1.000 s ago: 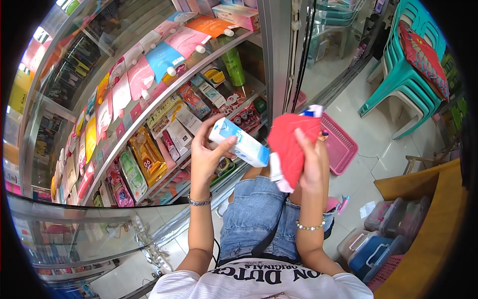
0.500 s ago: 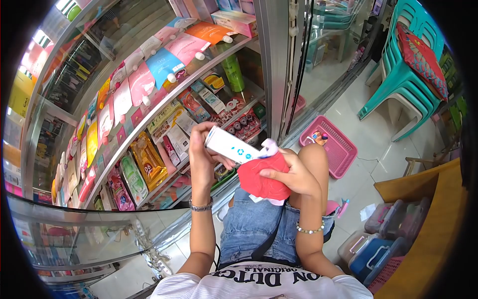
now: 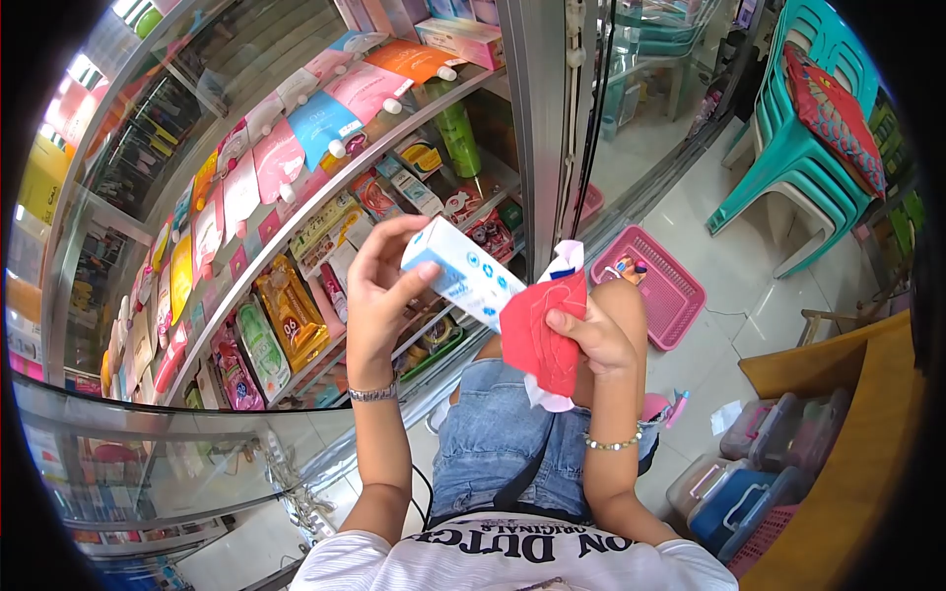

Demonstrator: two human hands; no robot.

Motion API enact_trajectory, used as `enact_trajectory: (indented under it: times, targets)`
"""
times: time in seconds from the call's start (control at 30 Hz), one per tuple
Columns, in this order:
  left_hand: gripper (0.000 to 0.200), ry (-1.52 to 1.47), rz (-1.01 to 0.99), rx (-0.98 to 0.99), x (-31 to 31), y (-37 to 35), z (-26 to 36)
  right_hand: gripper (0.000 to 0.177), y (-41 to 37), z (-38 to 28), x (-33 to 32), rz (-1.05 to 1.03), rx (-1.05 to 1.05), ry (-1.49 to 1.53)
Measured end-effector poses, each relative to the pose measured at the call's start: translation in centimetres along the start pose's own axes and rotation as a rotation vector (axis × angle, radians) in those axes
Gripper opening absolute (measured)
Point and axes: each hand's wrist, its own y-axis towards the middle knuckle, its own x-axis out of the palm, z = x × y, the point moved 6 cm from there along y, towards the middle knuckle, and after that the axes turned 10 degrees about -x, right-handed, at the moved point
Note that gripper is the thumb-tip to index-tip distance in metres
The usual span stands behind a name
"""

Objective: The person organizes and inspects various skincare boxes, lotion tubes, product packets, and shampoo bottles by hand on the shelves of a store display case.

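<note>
In my left hand (image 3: 394,281) is one end of a white box (image 3: 463,274) with blue print, tilted down to the right, thumb on its face. My right hand (image 3: 599,337) grips a red cloth (image 3: 544,335), with white and pinkish material sticking out above and below it. The cloth touches the lower right end of the box. Both hands are over my lap, in front of the shelves.
A glass display case (image 3: 325,202) with packaged products fills the left. Beyond my knee lies a pink basket (image 3: 680,286) with small items. Stacked green chairs (image 3: 788,148) stand at upper right, lidded plastic bins (image 3: 739,502) at lower right beside a wooden panel (image 3: 838,394).
The box has turned and now shows a broader printed face, with my left thumb across it. My left hand has shifted up and left. The red cloth has turned more upright and moved slightly right.
</note>
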Motion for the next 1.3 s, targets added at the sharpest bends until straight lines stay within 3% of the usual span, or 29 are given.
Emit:
enact_trajectory:
  times: [0.2, 0.47, 0.8, 0.93, 1.07, 1.3]
  targets:
    - [0.042, 0.194, 0.183, -0.047, -1.6, 1.5, 0.7, 0.036, 0.1, -2.1, -2.7, 0.286, -0.161, -0.195]
    - [0.039, 0.371, 0.347, 0.031, -3.9, 2.9, 0.6, 0.030, -0.3, -2.8, -4.6, 0.434, -0.304, -0.156]
    - [0.036, 0.564, 0.462, 0.006, -4.7, 4.0, 0.7, 0.030, -0.6, -3.2, -4.7, 0.453, -0.311, -0.121]
    - [0.033, 0.875, 0.409, 0.121, -3.9, 4.4, 1.3, 0.029, -0.6, -3.4, -4.6, 0.455, -0.319, -0.107]
    - [0.031, 1.099, 0.410, 0.105, -3.7, 5.0, 1.0, 0.029, -0.6, -3.6, -4.7, 0.453, -0.324, -0.098]
    - [0.037, 1.171, 0.308, -0.027, -1.7, 5.2, 2.4, 0.034, -0.6, -3.2, -5.3, 0.420, -0.296, -0.072]
